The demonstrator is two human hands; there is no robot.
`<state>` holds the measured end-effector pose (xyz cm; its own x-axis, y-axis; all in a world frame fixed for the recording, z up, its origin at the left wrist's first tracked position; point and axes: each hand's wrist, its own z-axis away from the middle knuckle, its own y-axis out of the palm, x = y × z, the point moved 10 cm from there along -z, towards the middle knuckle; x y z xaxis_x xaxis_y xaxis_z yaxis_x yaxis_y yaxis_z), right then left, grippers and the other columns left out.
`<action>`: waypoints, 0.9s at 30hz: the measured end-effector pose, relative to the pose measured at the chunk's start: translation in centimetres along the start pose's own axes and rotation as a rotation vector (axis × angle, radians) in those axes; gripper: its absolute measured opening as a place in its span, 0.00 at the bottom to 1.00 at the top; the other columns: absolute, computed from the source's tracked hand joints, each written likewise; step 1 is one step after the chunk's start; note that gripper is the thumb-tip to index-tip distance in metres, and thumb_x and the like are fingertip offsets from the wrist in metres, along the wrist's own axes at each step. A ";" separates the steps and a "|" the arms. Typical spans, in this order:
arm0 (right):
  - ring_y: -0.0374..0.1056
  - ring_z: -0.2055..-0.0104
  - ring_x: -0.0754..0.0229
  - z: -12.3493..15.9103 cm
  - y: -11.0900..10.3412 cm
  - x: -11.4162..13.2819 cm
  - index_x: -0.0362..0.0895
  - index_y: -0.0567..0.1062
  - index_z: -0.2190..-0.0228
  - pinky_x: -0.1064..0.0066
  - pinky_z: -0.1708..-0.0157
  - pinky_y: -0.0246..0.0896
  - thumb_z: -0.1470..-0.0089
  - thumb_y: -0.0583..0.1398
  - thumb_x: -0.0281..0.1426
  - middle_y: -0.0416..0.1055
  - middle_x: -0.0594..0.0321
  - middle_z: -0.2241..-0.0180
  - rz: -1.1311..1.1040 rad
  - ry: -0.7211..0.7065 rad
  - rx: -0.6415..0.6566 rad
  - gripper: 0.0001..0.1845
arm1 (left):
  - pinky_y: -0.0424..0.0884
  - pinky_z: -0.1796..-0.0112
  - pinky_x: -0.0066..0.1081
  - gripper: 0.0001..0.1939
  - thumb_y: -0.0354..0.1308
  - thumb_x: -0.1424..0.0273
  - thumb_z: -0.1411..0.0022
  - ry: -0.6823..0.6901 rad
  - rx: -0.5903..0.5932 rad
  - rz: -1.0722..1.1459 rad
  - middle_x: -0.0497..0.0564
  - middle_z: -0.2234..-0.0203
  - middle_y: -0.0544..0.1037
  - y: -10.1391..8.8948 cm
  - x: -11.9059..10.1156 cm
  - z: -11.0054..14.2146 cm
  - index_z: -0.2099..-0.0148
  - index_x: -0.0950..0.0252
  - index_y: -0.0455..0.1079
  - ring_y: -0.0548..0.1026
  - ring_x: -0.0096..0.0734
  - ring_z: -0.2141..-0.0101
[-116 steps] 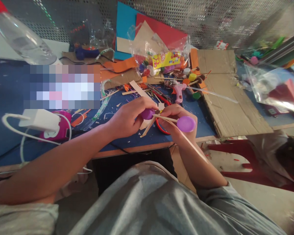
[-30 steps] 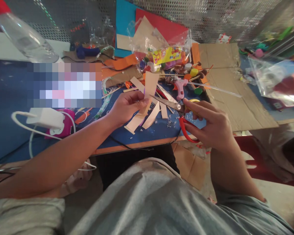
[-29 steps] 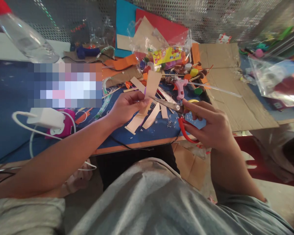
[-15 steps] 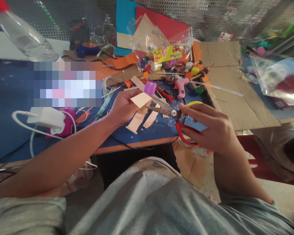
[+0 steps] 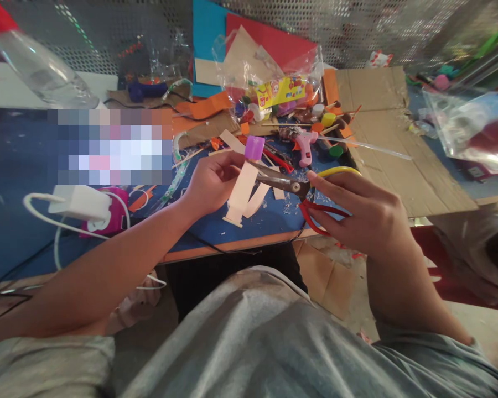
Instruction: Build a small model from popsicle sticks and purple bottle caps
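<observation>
My left hand is closed, its fingertips pinching a cream card strip. In my right hand is a pair of scissors with one yellow and one red handle. Their blades point left and lie close together at the card; whether they touch it I cannot tell. Beneath the blades another cream card piece lies on the blue table. Just beyond my left fingertips stands a small purple cap.
A pink glue gun lies behind the scissors, near a red-handled tool. Cardboard covers the right side. A white charger with cables sits left. A clear bottle leans at the back left.
The scissor blades have come closer together. The card in my left hand has turned from lying flat across to pointing down toward me.
</observation>
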<state>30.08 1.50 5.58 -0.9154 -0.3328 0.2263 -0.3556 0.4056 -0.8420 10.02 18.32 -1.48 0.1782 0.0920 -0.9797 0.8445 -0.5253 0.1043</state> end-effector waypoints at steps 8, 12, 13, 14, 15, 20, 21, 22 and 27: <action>0.88 0.47 0.44 0.6 -1.0 0.2 0.69 0.72 0.23 0.52 0.52 0.88 0.29 0.69 0.31 0.86 0.58 0.42 -0.077 -0.047 0.002 0.40 | 0.77 0.71 0.30 0.27 0.90 0.49 0.54 -0.004 0.009 0.043 0.47 0.70 0.85 0.3 -0.5 0.1 0.62 0.60 0.85 0.80 0.29 0.72; 0.88 0.48 0.42 0.7 -1.3 0.5 0.73 0.65 0.20 0.50 0.54 0.87 0.30 0.70 0.29 0.86 0.57 0.42 -0.027 -0.067 -0.008 0.47 | 0.77 0.71 0.30 0.29 0.90 0.47 0.55 0.028 0.072 -0.024 0.48 0.71 0.84 0.7 -0.9 0.2 0.63 0.60 0.84 0.78 0.28 0.72; 0.88 0.48 0.41 0.7 -1.3 0.6 0.73 0.64 0.20 0.50 0.55 0.87 0.30 0.70 0.29 0.86 0.57 0.42 -0.009 -0.076 -0.008 0.47 | 0.77 0.70 0.31 0.29 0.90 0.46 0.55 0.037 0.073 -0.036 0.49 0.71 0.84 0.8 -1.0 0.2 0.63 0.60 0.85 0.78 0.29 0.72; 0.88 0.48 0.41 0.7 -1.2 0.7 0.72 0.64 0.20 0.51 0.56 0.87 0.30 0.70 0.29 0.86 0.57 0.42 0.013 -0.085 -0.003 0.47 | 0.77 0.70 0.31 0.29 0.90 0.46 0.54 0.046 0.064 -0.037 0.50 0.70 0.85 0.7 -1.1 0.3 0.63 0.60 0.85 0.78 0.29 0.71; 0.88 0.48 0.41 0.7 -1.2 0.8 0.70 0.64 0.19 0.51 0.58 0.86 0.30 0.70 0.30 0.86 0.56 0.43 0.038 -0.096 -0.001 0.47 | 0.77 0.70 0.31 0.28 0.90 0.46 0.53 0.049 0.054 -0.032 0.50 0.69 0.85 0.6 -1.1 0.3 0.63 0.60 0.86 0.79 0.29 0.71; 0.87 0.49 0.41 0.9 -1.4 0.8 0.68 0.66 0.20 0.53 0.61 0.84 0.29 0.71 0.34 0.88 0.57 0.46 0.161 -0.116 -0.019 0.44 | 0.78 0.67 0.32 0.24 0.86 0.45 0.45 -0.044 0.026 0.028 0.49 0.69 0.86 0.4 0.1 0.4 0.61 0.58 0.88 0.80 0.30 0.70; 0.87 0.50 0.41 0.9 -1.4 0.7 0.69 0.67 0.21 0.53 0.61 0.84 0.29 0.71 0.34 0.88 0.57 0.46 0.168 -0.108 -0.020 0.43 | 0.79 0.67 0.33 0.24 0.85 0.45 0.45 -0.051 0.023 0.023 0.49 0.69 0.86 0.3 0.2 0.4 0.61 0.58 0.88 0.80 0.30 0.70; 0.87 0.50 0.41 1.0 -1.3 0.5 0.70 0.67 0.21 0.53 0.61 0.84 0.29 0.71 0.34 0.88 0.58 0.46 0.169 -0.095 -0.016 0.43 | 0.78 0.68 0.33 0.24 0.86 0.45 0.46 -0.046 0.017 0.011 0.49 0.69 0.85 0.2 0.2 0.4 0.62 0.59 0.88 0.80 0.30 0.70; 0.87 0.49 0.41 1.2 -1.4 -0.2 0.72 0.69 0.22 0.52 0.53 0.85 0.29 0.71 0.34 0.87 0.58 0.44 0.192 -0.032 -0.037 0.42 | 0.79 0.68 0.35 0.25 0.89 0.48 0.51 0.031 0.031 -0.004 0.49 0.69 0.85 0.4 -0.7 0.4 0.63 0.59 0.86 0.81 0.33 0.70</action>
<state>30.97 -0.06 6.09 -0.9608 -0.2733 0.0471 -0.1824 0.4949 -0.8496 10.02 17.67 -0.79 0.1905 0.1201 -0.9743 0.8292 -0.5509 0.0942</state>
